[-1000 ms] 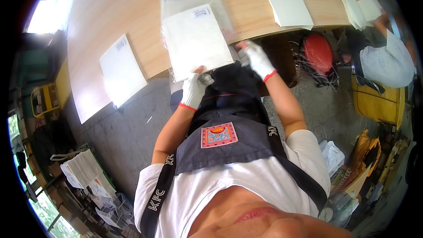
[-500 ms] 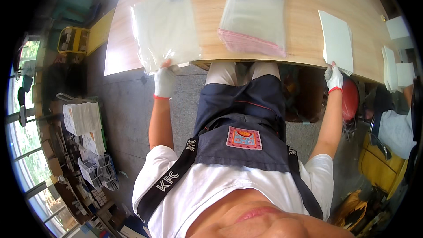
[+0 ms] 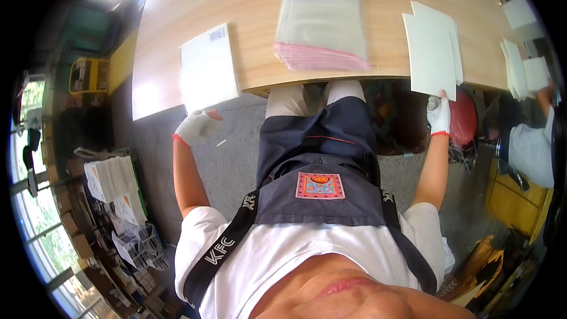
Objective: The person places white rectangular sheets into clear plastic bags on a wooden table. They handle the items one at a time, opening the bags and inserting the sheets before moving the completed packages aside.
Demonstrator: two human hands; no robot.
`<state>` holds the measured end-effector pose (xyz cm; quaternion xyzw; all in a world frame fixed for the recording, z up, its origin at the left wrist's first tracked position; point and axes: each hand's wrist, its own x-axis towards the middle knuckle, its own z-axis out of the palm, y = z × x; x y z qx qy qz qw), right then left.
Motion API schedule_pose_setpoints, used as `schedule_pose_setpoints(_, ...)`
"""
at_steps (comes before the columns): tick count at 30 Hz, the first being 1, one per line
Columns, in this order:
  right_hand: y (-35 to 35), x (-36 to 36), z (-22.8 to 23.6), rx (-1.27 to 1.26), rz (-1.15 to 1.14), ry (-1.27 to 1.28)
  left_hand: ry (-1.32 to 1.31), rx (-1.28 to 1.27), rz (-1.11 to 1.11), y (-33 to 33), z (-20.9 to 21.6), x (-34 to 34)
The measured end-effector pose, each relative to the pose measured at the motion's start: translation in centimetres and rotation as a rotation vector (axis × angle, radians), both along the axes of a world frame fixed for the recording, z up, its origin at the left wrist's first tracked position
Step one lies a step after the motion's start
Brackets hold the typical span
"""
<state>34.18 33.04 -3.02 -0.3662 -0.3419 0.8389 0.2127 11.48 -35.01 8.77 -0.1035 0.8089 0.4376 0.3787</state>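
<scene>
My left hand [image 3: 198, 126], in a white glove with a red cuff and bare fingertips, is just off the table's front edge, its thumb and fingers apart. Beside its fingers lies a flat white packet [image 3: 208, 70] with a small label at its upper right corner; whether they touch is hard to tell. My right hand [image 3: 439, 113], gloved the same way, pinches the near edge of a white card [image 3: 430, 53]. That card overlaps a pile of white cards [image 3: 458, 62] and juts past the table edge.
Between my hands lies a stack of clear plastic bags [image 3: 322, 20] with pink edges on the wooden table [image 3: 254, 35]. More white cards [image 3: 512, 68] sit at the right end. A red stool [image 3: 463, 121] stands below, and a rack of papers [image 3: 109, 178] to the left.
My left hand has come off the left packet and moved left and toward me. The wide clear film there no longer shows. My right hand has drawn a card off the pile, toward me.
</scene>
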Motion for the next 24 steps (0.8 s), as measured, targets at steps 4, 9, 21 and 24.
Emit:
schedule_pose_setpoints(4, -1.5, -1.6, 2.9, 0.233, -0.259, -0.089, 0.457, 0.183, -0.296, 9.4, 3.9, -1.1)
schedule_pose_setpoints(9, -2.9, -2.0, 4.6, -0.136, -0.206, 0.261, 1.317, -0.138, -0.859, 21.4, 0.1, -3.9)
schedule_pose_setpoints(21, -18.1, 1.7, 9.5, 0.029, 0.529, 0.136, 0.956, -0.602, -0.896, 28.5, -1.0, -6.5)
schedule_pose_setpoints(24, -18.6, 2.3, 7.7, -0.112, 0.413, 0.14, 1.037, -0.501, -0.842, 26.9, -2.5, -6.7)
